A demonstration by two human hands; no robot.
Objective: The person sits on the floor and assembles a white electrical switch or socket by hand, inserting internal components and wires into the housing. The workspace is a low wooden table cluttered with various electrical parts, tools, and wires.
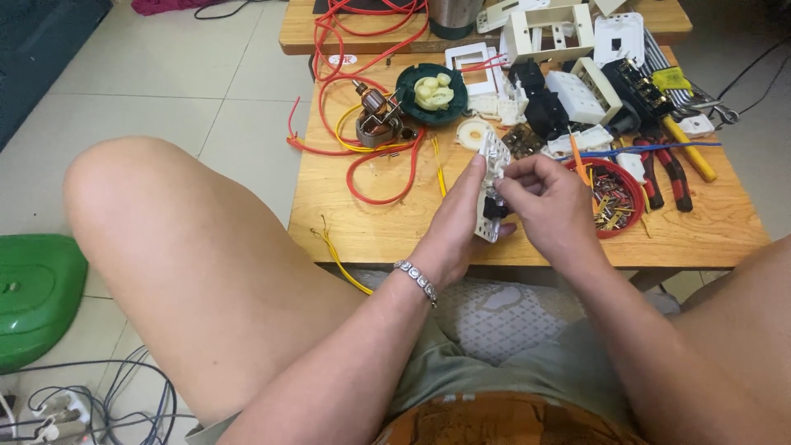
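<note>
Gripping ribbed white plastic switch module [493, 188], both hands.

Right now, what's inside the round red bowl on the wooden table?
The round red bowl holds a heap of small brass-and-red metal bits. The right hand covers its left edge, hiding whatever lies there.

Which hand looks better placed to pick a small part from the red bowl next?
Probably the right hand. It sits right beside the red bowl of small metal parts, pinching only the top of the white switch module. The left hand cradles the module from the far side.
</note>
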